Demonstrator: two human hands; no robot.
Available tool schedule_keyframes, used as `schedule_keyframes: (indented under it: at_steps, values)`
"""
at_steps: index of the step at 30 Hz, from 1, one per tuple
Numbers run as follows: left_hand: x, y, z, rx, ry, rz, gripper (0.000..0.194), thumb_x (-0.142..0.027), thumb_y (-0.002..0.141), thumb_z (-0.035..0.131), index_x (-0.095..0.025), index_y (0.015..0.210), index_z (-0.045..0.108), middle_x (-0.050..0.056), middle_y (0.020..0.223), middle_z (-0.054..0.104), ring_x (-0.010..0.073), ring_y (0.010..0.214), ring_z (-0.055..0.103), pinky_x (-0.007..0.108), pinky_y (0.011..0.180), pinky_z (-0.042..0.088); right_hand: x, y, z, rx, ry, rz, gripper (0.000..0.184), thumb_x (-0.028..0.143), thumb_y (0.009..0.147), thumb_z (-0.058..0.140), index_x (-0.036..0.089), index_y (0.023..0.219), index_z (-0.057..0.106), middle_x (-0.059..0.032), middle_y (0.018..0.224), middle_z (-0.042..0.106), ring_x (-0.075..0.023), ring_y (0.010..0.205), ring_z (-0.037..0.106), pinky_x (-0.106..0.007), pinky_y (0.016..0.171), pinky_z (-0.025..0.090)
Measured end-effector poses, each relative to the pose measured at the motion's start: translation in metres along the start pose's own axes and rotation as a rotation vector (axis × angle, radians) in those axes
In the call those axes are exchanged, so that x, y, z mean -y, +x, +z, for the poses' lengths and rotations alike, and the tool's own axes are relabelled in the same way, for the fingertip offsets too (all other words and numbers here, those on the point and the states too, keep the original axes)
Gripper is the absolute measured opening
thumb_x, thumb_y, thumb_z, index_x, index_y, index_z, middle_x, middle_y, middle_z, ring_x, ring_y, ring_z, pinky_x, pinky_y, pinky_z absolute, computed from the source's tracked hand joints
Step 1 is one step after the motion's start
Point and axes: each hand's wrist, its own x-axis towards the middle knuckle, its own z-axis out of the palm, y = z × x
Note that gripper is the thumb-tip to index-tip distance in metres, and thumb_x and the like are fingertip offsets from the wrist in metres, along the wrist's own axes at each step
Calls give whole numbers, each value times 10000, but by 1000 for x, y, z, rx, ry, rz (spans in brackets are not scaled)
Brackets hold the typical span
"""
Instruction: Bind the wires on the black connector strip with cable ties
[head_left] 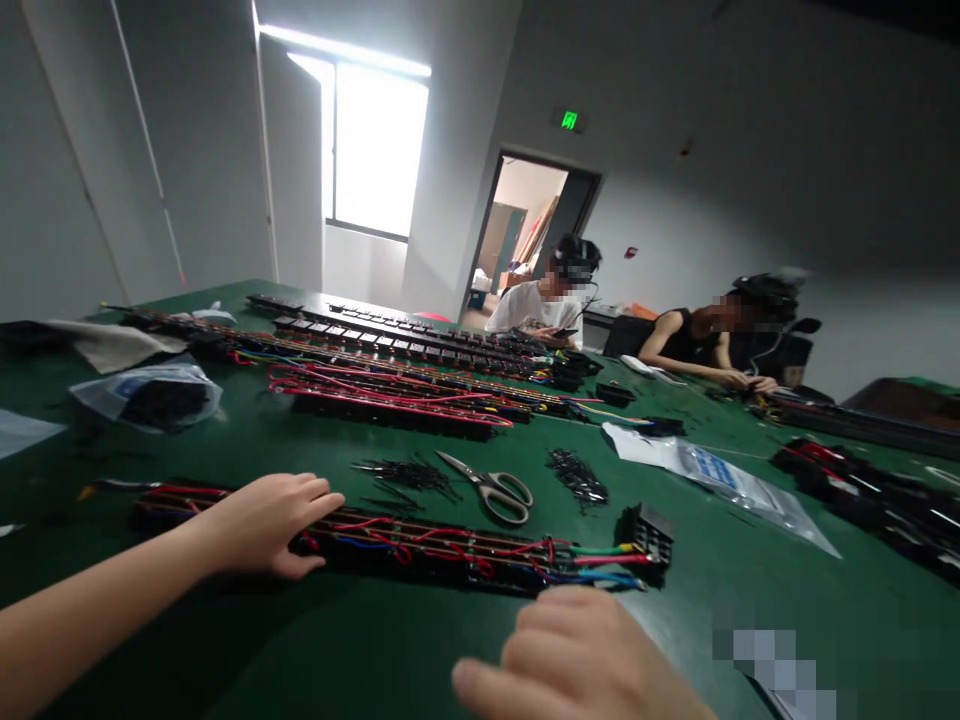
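A long black strip with wires [450, 545] lies across the table in front of me, red, blue and green leads running along its top. At its right end sits a black block with square openings [651, 540]. My left hand [274, 520] grips the strip's left part from above, fingers over the far side and thumb on the near side. Close to the camera, my right hand [574, 655] is closed with curled fingers, nearer to me than the strip; what it holds, if anything, is hidden. Scissors [504, 492] and small black pieces [409, 477] lie just beyond the strip.
Further back lie several similar wired strips [405, 385]. A clear bag of black parts [161, 397] is at left, a plastic bag [739, 480] at right. More black pieces [576, 478] lie beside the scissors. Two people [536, 308] sit across the green table [300, 650].
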Motion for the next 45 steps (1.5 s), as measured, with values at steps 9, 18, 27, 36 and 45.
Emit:
schedule_keyframes:
  at_steps: [9, 18, 27, 36, 45]
  values:
    - [0, -14, 17, -55, 4, -74, 553, -435, 852, 715, -239, 1366, 651, 131, 1217, 734, 294, 1051, 708, 388, 900, 595, -126, -68, 37, 269, -90, 699, 666, 445, 744, 865, 195, 1331, 675, -190, 1330, 707, -368, 1225, 664, -526, 1046, 526]
    - [13, -3, 17, -177, 54, -40, 504, -487, 776, 774, -232, 1209, 729, 116, 1066, 771, 286, 921, 742, 355, 777, 623, -140, -63, 28, 227, -265, 661, 242, 50, 761, 612, 221, 923, 665, -67, 957, 757, -233, 864, 718, -322, 744, 529]
    - [108, 84, -35, -299, 106, -66, 466, -544, 883, 674, -220, 1216, 709, 115, 1135, 759, 295, 1039, 725, 394, 856, 629, -212, 26, -51, 181, -524, 704, 193, 269, 974, 653, 188, 1147, 679, -100, 1172, 716, -244, 1061, 687, -412, 925, 560]
    - [150, 157, -4, -240, 84, -113, 398, -400, 991, 660, -179, 1320, 619, 111, 1330, 645, 256, 1131, 666, 479, 950, 599, -306, 83, -5, 310, -524, 734, 367, 380, 1005, 656, 191, 1318, 632, -104, 1336, 652, -244, 1127, 676, -465, 946, 594]
    - [168, 159, 29, -200, 155, -172, 385, -407, 993, 655, -177, 1301, 629, 109, 1312, 654, 252, 1124, 668, 477, 951, 597, -328, 84, 45, 390, -378, 768, 379, 382, 1003, 658, 190, 1328, 626, -106, 1343, 648, -249, 1134, 674, -472, 949, 593]
